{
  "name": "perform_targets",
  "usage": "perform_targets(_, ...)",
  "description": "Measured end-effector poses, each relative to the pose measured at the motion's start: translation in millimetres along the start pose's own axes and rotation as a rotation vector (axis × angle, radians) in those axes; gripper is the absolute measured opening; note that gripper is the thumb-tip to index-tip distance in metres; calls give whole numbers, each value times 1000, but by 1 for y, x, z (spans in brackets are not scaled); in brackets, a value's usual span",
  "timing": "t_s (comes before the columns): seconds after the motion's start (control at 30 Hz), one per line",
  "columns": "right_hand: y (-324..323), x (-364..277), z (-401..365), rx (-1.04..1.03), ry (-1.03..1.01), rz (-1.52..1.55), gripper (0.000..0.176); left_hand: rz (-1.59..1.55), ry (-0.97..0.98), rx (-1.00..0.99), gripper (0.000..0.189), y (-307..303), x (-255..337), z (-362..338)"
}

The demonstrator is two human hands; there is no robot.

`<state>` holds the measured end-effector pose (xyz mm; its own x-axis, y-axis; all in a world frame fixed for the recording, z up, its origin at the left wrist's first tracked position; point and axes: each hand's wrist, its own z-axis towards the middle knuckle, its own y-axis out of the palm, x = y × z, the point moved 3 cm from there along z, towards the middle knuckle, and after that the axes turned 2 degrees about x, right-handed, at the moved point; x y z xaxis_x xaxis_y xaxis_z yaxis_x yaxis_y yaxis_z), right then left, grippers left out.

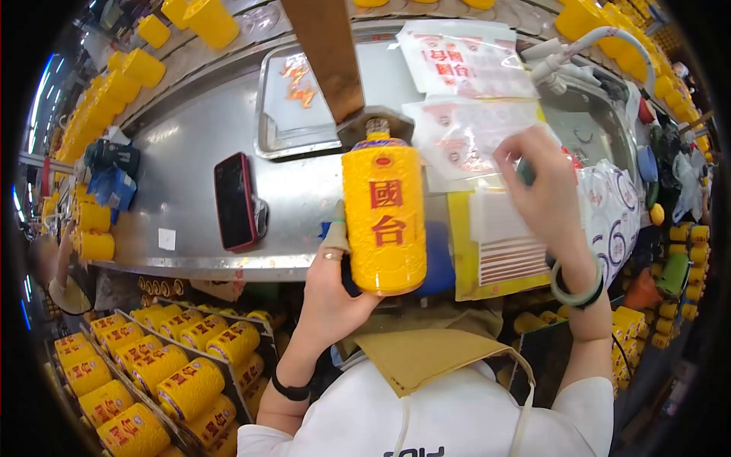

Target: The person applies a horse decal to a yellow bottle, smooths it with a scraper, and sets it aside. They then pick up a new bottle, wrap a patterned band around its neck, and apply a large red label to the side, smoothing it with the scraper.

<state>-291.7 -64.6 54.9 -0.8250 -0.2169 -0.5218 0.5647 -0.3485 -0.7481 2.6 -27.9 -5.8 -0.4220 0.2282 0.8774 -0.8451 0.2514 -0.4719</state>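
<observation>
A yellow bottle (384, 217) with red characters stands out in the middle, its bare neck up against a metal piece at the end of a brown bar (324, 57). My left hand (333, 293) is wrapped round the bottle's lower left side, with a covering on one finger. To the right, my right hand (539, 183) is raised over the decal sheets, fingers curled together near a small dark green thing; what they hold is hard to make out. Under and beside it lie printed transparent sheets (464, 137) and a yellow-edged sheet with brown stripes (510, 263).
A phone (234, 199) lies on the metal worktop (175, 152), left of a metal tray (285, 114) holding orange scraps. A faucet (548, 72) and sink are at the right. Crates of yellow bottles (190, 388) stand lower left. Another person (65, 282) is at the far left.
</observation>
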Motion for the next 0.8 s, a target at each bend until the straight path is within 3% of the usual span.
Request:
perform_targets(0.13, 4, -85, -23, -307, 95, 449, 10, -148, -25, -67, 108, -1, 1, 1)
perform_targets(0.27, 24, -104, -36, -458, 125, 560, 12, -482, -14, -148, 120, -6, 19, 3)
perform_targets(0.33, 38, -98, -44, -401, 173, 563, 11, -725, -112, -99, 116, -5, 18, 2)
perform_targets(0.47, 39, -101, -46, -371, 213, 534, 12, -799, -228, -32, 100, 3, 17, 3)
perform_targets(0.5, 35, -103, -46, -386, 242, 545, 12, -791, -173, -63, 87, 2, 18, 3)
perform_targets(0.6, 9, -115, -45, -455, 251, 590, 11, -1002, -222, -45, 75, -5, 7, 1)
perform_targets(0.63, 4, -119, -46, -505, 229, 623, 11, -858, -247, 14, 81, -3, 9, 3)
perform_targets(0.8, 21, -116, -53, -503, 262, 624, 9, -930, -251, -31, 81, 0, 6, 1)
